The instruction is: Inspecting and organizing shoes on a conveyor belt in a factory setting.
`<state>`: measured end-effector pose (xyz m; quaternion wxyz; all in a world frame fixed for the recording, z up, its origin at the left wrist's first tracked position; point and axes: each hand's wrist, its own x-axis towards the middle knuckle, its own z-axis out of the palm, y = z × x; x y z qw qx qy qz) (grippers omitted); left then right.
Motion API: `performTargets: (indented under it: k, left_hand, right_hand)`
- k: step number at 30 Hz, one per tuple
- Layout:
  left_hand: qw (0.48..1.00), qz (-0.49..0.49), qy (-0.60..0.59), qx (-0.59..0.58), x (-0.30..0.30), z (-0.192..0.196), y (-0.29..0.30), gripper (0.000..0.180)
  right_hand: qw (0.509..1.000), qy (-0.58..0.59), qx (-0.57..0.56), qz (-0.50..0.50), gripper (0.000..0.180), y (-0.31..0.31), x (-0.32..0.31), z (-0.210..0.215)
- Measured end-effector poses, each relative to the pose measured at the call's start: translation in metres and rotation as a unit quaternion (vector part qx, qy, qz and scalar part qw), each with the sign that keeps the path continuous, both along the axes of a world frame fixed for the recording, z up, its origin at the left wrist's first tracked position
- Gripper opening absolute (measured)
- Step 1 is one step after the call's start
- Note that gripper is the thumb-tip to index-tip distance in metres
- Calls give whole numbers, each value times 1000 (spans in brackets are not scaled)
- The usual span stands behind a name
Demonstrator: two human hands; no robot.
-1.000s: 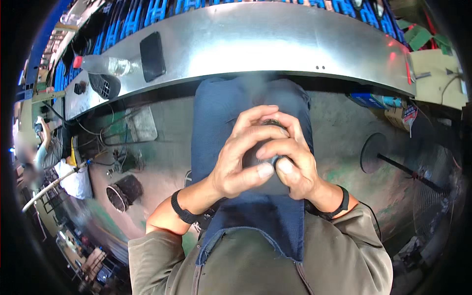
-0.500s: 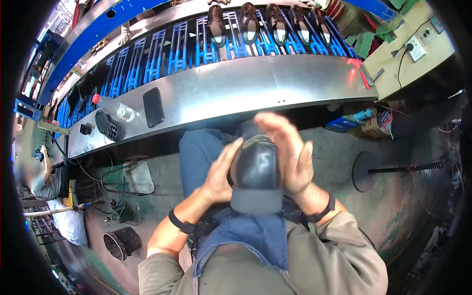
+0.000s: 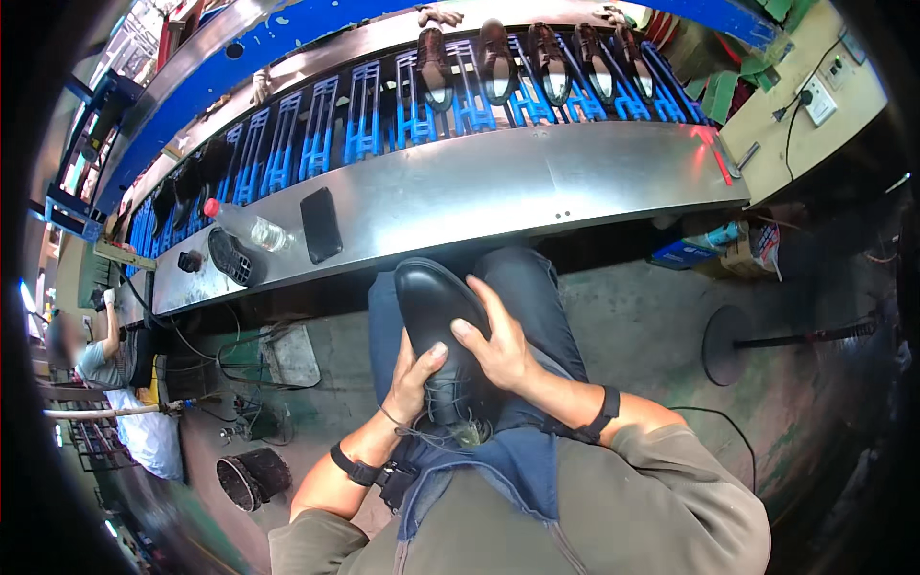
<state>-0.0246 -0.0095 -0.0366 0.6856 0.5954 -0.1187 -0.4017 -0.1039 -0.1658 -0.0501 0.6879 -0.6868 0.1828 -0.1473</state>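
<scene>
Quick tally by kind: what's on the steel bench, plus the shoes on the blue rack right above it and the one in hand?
Shoe in hand: 1
Rack shoes: 5
Bottle: 1
Phone: 1
Brush: 1
Total: 9

Glossy smooth black leather shoe (image 3: 443, 331), brushed dull metal shelf (image 3: 498, 192), blue denim cloth apron (image 3: 522, 460)

We note a shoe factory floor; a long steel counter (image 3: 498, 192) fronts a conveyor of blue racks (image 3: 422, 115) carrying dark finished shoes (image 3: 496, 59); concrete floor (image 3: 661, 326) stained, cables trailing; another worker (image 3: 91, 359) sits along the same line.
</scene>
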Motion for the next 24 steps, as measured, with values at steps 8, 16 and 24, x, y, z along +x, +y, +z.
performTargets:
  k: [8, 16, 24]
  left_hand:
    - [914, 143, 368, -89, -6, -1, -34, 60]
    - [771, -417, -479, 46, 40, -28, -73, 110]
    - [762, -452, -455, -87, 79, -60, -125, 107]
  right_hand:
    - [981, -24, -188, 32, 59, -63, -99, 8]
    - [990, 52, 132, -3, 50, -137, -116, -29]
    - [993, 93, -12, -76, 49, -143, -77, -45]
